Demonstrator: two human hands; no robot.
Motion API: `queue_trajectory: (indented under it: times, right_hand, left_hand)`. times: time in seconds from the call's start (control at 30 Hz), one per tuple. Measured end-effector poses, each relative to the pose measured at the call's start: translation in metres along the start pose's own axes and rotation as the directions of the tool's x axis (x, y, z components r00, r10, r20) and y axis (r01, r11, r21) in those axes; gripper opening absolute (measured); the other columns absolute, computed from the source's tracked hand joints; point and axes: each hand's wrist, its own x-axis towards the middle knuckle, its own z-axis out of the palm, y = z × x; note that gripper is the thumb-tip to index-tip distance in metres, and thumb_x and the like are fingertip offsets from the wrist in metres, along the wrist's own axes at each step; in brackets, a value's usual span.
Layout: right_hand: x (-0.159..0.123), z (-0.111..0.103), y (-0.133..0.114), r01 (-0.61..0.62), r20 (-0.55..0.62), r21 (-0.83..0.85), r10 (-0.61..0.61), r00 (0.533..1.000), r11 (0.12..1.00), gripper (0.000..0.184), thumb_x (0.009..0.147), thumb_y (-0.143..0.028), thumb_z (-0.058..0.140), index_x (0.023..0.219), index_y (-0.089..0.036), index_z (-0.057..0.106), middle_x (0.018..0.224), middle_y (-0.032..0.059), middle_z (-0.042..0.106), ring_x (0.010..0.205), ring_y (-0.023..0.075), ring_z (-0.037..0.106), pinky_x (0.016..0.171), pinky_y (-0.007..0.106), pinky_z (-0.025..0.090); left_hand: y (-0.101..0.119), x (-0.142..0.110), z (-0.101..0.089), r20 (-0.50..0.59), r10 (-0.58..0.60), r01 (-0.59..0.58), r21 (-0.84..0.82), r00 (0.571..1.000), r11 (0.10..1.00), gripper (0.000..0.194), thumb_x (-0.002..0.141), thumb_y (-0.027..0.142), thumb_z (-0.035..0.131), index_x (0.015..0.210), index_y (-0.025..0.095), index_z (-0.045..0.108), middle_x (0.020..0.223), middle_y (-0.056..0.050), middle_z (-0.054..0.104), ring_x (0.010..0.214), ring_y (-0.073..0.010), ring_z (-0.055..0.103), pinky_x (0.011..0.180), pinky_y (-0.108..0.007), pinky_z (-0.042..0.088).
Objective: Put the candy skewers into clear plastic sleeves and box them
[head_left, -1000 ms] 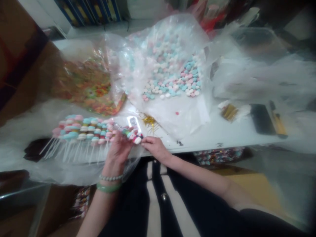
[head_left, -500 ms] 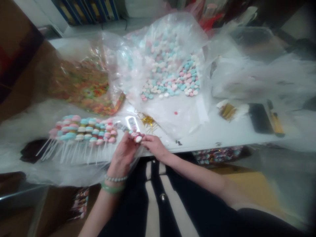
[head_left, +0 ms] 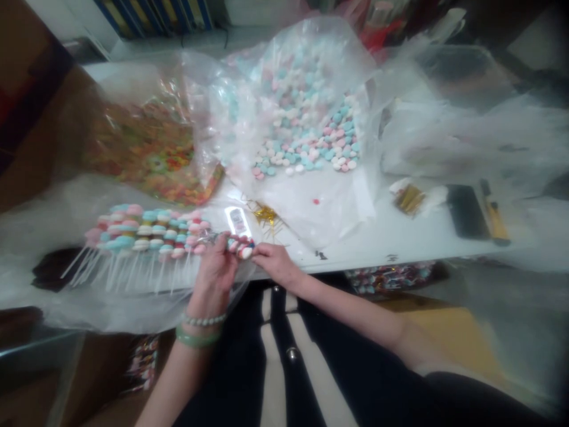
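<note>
My left hand (head_left: 215, 268) and my right hand (head_left: 276, 264) meet over the table's front edge, both on a short stick threaded with pink, white and teal candies (head_left: 239, 247). The left hand's fingers wrap the stick, and the right fingertips press the candies at its end. Just left of my hands lies a dense row of pastel candy sticks (head_left: 144, 234) on a transparent plastic sheet (head_left: 53, 267), their white sticks pointing toward me. The hands hide part of the held stick.
A plastic bag of pastel candies (head_left: 306, 127) and a bag of multicoloured gummies (head_left: 153, 155) lie behind my hands. Gold twist ties (head_left: 267, 214), a black phone (head_left: 466, 211) and a white card-like object (head_left: 237, 220) rest on the white table (head_left: 377, 240).
The candy stick has shifted slightly left and sits closer in my hands, with fewer candies showing past my fingers. The view has drifted a little.
</note>
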Motion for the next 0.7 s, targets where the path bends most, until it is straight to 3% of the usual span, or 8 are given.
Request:
queue_trajectory:
  times: [0.2,0.27,0.33,0.4,0.47,0.57,0.7]
  right_hand:
    - [-0.006,-0.005,0.005,0.100,0.042,-0.294,-0.092,0.995,0.951,0.015,0.089,-0.020,0.057,0.085,-0.021,0.071,0.085,-0.0014,0.071,0.083,0.0157,0.062,0.076,0.025,0.042]
    - [-0.009,-0.007,0.006,0.177,0.086,-0.492,-0.155,0.984,0.852,0.018,0.092,-0.019,0.054,0.093,-0.021,0.072,0.093,0.0016,0.073,0.085,0.0168,0.063,0.074,0.026,0.042]
    - [-0.011,-0.008,0.006,0.275,0.152,-0.669,-0.234,0.960,0.691,0.022,0.094,-0.018,0.051,0.100,-0.018,0.072,0.097,0.0062,0.073,0.084,0.0185,0.063,0.071,0.027,0.040]
    - [-0.013,-0.007,0.006,0.354,0.219,-0.761,-0.298,0.929,0.543,0.024,0.094,-0.016,0.048,0.103,-0.015,0.070,0.095,0.0097,0.072,0.082,0.0200,0.063,0.068,0.029,0.039]
    - [-0.013,-0.006,0.005,0.394,0.252,-0.785,-0.336,0.908,0.477,0.024,0.095,-0.017,0.048,0.105,-0.014,0.070,0.092,0.0112,0.072,0.081,0.0206,0.062,0.067,0.029,0.038]
    - [-0.013,-0.005,0.005,0.373,0.210,-0.739,-0.334,0.919,0.561,0.022,0.095,-0.018,0.049,0.102,-0.014,0.069,0.093,0.0105,0.072,0.080,0.0192,0.062,0.068,0.028,0.039]
    - [-0.011,-0.008,0.005,0.238,0.041,-0.456,-0.247,0.968,0.858,0.017,0.095,-0.020,0.053,0.090,-0.018,0.069,0.093,0.0037,0.073,0.083,0.0154,0.064,0.076,0.025,0.043]
  left_hand:
    - [-0.002,0.001,0.001,-0.001,-0.094,0.094,-0.016,0.996,0.995,0.036,0.102,0.020,0.040,0.073,0.013,0.060,0.068,-0.004,0.060,0.063,-0.0157,0.064,0.064,-0.030,0.060]
    - [0.000,0.002,-0.002,-0.033,-0.081,0.081,0.002,0.996,0.997,0.034,0.102,0.020,0.040,0.076,0.013,0.059,0.072,-0.005,0.063,0.068,-0.0181,0.067,0.060,-0.030,0.059]
    - [0.001,0.000,-0.002,-0.038,-0.063,0.064,0.030,0.997,0.997,0.031,0.102,0.019,0.041,0.077,0.013,0.059,0.073,-0.005,0.064,0.069,-0.0191,0.069,0.057,-0.028,0.058]
    - [-0.002,-0.003,0.000,-0.016,-0.056,0.057,0.064,0.998,0.996,0.030,0.101,0.017,0.042,0.076,0.013,0.059,0.071,-0.005,0.063,0.068,-0.0181,0.069,0.056,-0.026,0.057]
    - [-0.006,-0.007,0.003,0.002,-0.053,0.053,0.093,0.999,0.994,0.031,0.102,0.018,0.041,0.076,0.013,0.059,0.070,-0.006,0.065,0.068,-0.0176,0.069,0.058,-0.026,0.057]
    - [-0.011,-0.009,0.004,0.034,-0.084,0.081,0.094,0.996,0.992,0.037,0.103,0.023,0.038,0.076,0.013,0.059,0.072,-0.008,0.067,0.071,-0.0176,0.070,0.065,-0.027,0.059]
    - [-0.011,-0.006,-0.002,0.101,-0.162,0.157,0.062,0.982,0.986,0.042,0.104,0.031,0.035,0.079,0.012,0.063,0.075,-0.009,0.068,0.077,-0.0190,0.071,0.072,-0.029,0.060]
